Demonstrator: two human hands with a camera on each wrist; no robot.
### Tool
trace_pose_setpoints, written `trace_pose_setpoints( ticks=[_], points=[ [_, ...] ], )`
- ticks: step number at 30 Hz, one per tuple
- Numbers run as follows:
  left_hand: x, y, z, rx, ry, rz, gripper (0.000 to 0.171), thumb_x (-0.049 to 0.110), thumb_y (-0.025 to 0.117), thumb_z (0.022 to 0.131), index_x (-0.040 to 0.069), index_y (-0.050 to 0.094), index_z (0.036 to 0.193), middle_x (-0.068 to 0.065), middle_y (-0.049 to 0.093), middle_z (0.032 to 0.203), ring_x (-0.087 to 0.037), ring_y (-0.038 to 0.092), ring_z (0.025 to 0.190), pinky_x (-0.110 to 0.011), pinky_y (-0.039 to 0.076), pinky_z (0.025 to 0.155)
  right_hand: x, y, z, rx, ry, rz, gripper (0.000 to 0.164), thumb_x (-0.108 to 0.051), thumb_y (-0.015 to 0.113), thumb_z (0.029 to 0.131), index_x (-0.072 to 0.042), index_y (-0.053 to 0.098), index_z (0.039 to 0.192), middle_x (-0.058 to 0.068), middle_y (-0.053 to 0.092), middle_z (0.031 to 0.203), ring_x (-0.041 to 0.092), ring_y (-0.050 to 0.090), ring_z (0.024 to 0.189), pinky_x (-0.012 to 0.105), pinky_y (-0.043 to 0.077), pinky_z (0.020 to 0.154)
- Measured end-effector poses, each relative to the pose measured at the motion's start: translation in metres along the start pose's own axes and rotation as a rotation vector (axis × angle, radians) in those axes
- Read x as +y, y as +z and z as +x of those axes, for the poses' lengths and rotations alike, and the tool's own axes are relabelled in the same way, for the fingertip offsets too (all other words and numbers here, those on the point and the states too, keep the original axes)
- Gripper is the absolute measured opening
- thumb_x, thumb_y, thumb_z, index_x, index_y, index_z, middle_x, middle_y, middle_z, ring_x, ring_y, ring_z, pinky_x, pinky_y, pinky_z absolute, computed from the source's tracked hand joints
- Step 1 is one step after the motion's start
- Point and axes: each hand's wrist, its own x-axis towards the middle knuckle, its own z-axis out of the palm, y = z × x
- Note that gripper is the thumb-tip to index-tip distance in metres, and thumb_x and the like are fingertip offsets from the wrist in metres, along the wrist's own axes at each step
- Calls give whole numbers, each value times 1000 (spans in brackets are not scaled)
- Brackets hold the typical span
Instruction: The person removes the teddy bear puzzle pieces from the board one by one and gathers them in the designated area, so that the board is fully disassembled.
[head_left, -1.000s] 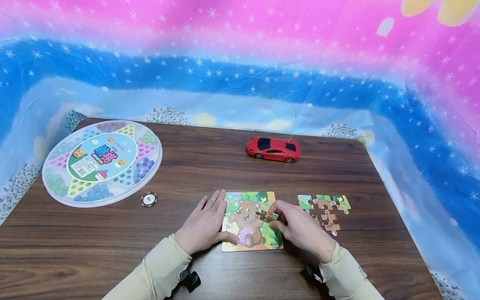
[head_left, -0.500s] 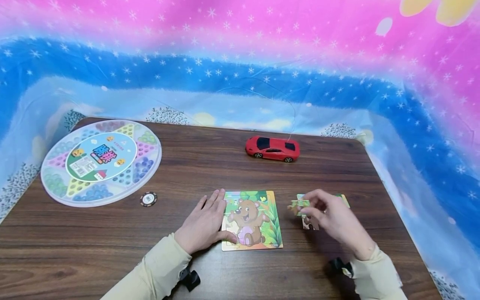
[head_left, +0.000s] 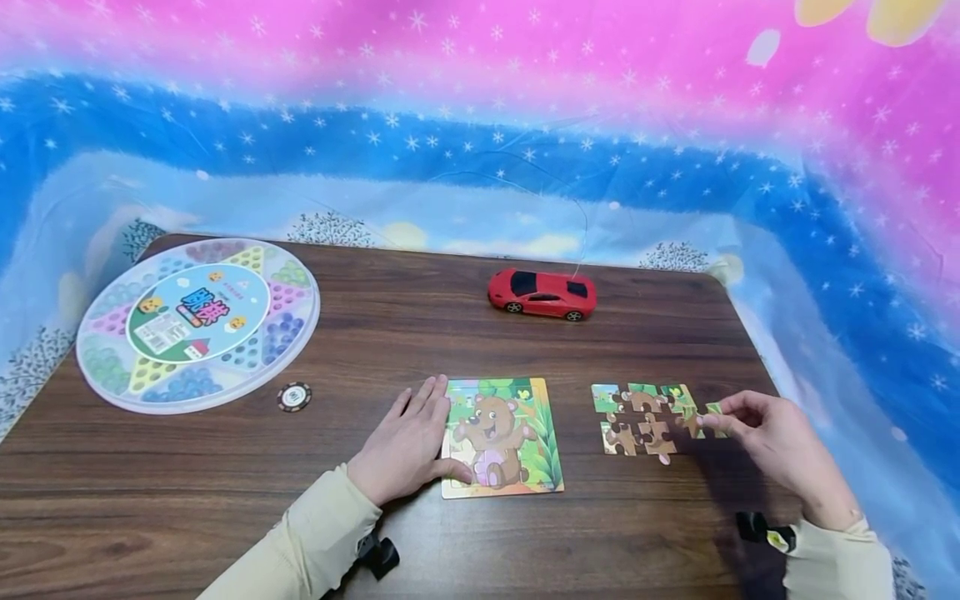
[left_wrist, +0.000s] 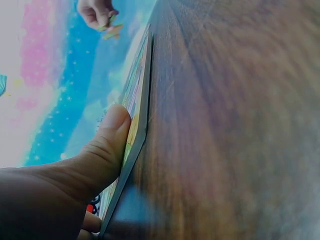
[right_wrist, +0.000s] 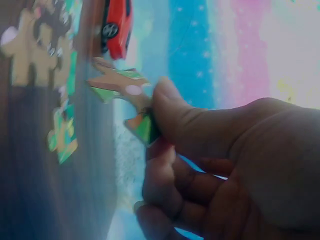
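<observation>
My left hand (head_left: 405, 442) lies with straight fingers at the left edge of a square bear jigsaw puzzle board (head_left: 501, 433), its thumb on the lower left part. In the left wrist view the thumb (left_wrist: 107, 142) presses on the board's edge. To the right, my right hand (head_left: 783, 442) pinches a jigsaw piece (right_wrist: 122, 85) between thumb and fingers. The piece is brown and green with a pink spot, and it is held above the table. Several loose jigsaw pieces (head_left: 656, 440) lie in two rows just left of that hand.
A red toy car (head_left: 542, 294) stands near the back of the wooden table (head_left: 405, 333). At the left lies a round Chinese checkers box (head_left: 198, 325), with a poker chip (head_left: 294, 397) beside it. A snowflake-patterned cloth (head_left: 420, 142) surrounds the table.
My right hand has carried the jigsaw piece from the board's right side, over the loose pieces, to their right. The left hand stays on the board.
</observation>
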Motion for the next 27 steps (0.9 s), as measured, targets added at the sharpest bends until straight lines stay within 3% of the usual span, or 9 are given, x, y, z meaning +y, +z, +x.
trace_pose_setpoints(
  ticks=[6, 12, 19, 27],
  points=[
    [1, 0, 0, -9, 0, -3, 92, 68, 65, 73, -5, 47, 124, -30, 33, 149, -38, 29, 141, -55, 27, 111, 18, 2, -3, -109, 71, -33, 37, -41, 67, 90, -6, 68, 98, 0, 68, 77, 14, 53, 63, 29, 42, 58],
    [1, 1, 0, -22, 1, -8, 93, 70, 64, 73, -5, 46, 125, -29, 32, 150, -37, 28, 142, -55, 26, 112, 34, 9, -1, -156, 87, 26, 39, -39, 69, 89, -3, 65, 103, 1, 71, 83, 17, 62, 73, 28, 46, 62],
    [0, 1, 0, -14, 9, -16, 93, 70, 64, 72, -6, 47, 123, -30, 32, 150, -38, 28, 142, -56, 27, 111, 44, 18, 2, -175, 117, -42, 18, -20, 68, 91, -3, 65, 98, 2, 68, 84, 15, 61, 73, 39, 50, 67],
    [-1, 1, 1, -27, 0, -8, 94, 71, 62, 74, -6, 47, 125, -29, 30, 151, -38, 26, 142, -57, 27, 111, 37, 21, 8, -166, 169, -74, 41, -41, 71, 88, -2, 64, 99, 1, 67, 79, 14, 60, 70, 43, 51, 67]
  ],
)
